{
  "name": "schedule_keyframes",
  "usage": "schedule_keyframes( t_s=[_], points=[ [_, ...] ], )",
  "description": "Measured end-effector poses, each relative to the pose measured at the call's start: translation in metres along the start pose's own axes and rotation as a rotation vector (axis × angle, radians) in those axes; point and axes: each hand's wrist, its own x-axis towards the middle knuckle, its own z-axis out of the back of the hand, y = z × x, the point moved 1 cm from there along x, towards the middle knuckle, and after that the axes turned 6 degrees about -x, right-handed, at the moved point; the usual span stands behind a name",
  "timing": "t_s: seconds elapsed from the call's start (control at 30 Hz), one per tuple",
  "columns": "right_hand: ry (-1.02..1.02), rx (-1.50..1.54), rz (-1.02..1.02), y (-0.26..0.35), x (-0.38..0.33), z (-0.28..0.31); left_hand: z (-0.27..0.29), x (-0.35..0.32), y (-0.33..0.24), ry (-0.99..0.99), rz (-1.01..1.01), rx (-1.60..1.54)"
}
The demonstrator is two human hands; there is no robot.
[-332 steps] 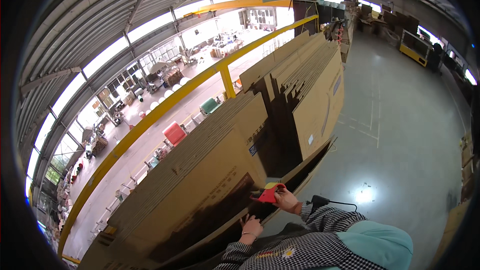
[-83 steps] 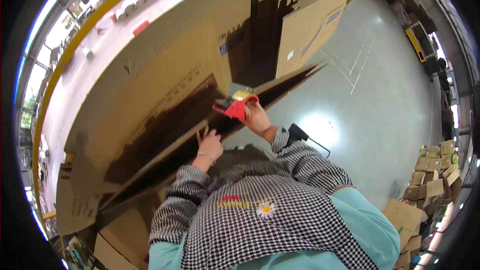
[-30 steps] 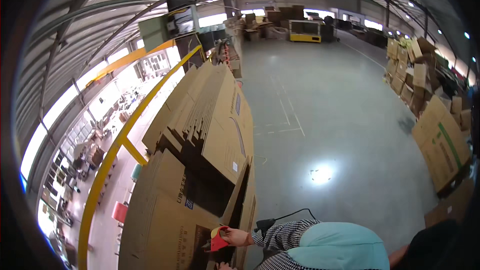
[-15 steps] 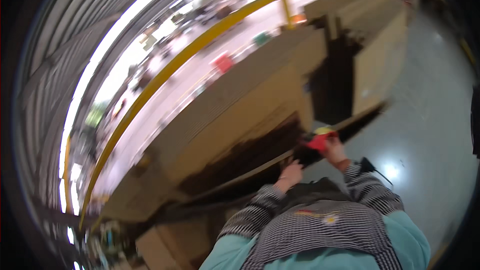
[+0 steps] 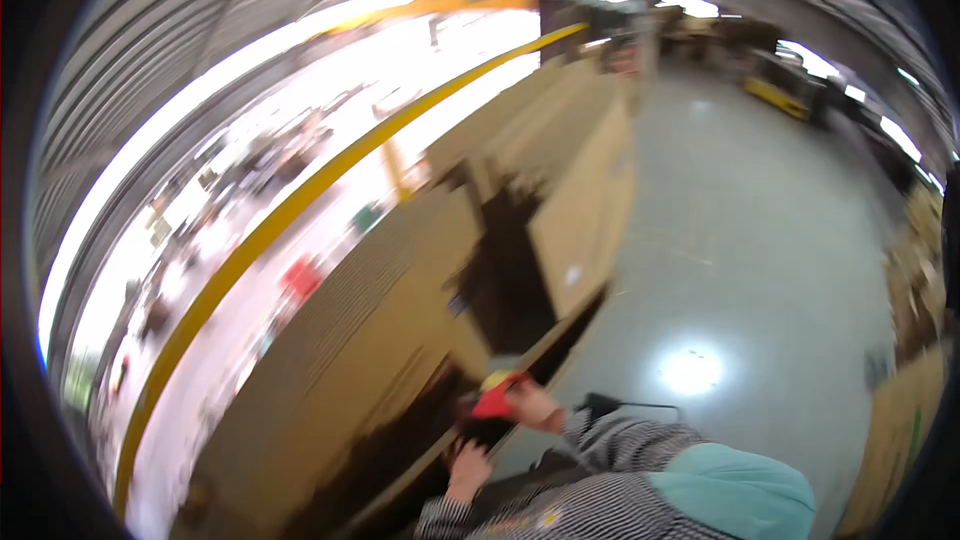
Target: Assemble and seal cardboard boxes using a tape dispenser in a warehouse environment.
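My right hand (image 5: 533, 405) is closed round a red tape dispenser (image 5: 492, 400) with a yellowish roll on top; motion blur hides its finer parts. It is held just over the near edge of a large brown cardboard box (image 5: 370, 330). My left hand (image 5: 468, 470) is at the same edge, its bent fingers on the box's dark flap, a little nearer to me than the dispenser. Beyond the dispenser, a dark gap parts this box from a second tall cardboard box (image 5: 582, 215).
A yellow railing (image 5: 270, 240) runs along the left, with a bright lower area beyond it. Grey floor (image 5: 720, 200) stretches away on the right. More cardboard (image 5: 905, 430) stands at the right edge, and a dark machine with a yellow base (image 5: 778, 97) is far off.
My view has swung to the right, so boxes and railing sit further left and more floor shows. Both hands stay at the box edge, the dispenser still in my right hand.
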Motion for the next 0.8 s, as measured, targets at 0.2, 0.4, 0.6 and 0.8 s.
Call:
schedule_keyframes(
  t_s=[0.2, 0.4, 0.6, 0.8],
  points=[
    [0.128, 0.142, 0.031, -0.008, 0.011, 0.052, 0.014, 0.025, -0.008, 0.139, 0.218, -0.277],
    [0.041, -0.04, 0.103, 0.007, 0.021, 0.022, -0.032, -0.004, 0.04, 0.219, 0.033, 0.302],
    [-0.02, 0.105, 0.05, -0.006, 0.015, 0.034, 0.001, 0.021, -0.001, 0.271, 0.259, 0.075],
    [-0.036, 0.103, 0.084, -0.008, 0.017, 0.041, 0.016, 0.009, -0.024, 0.132, 0.409, -0.018]
  ],
)
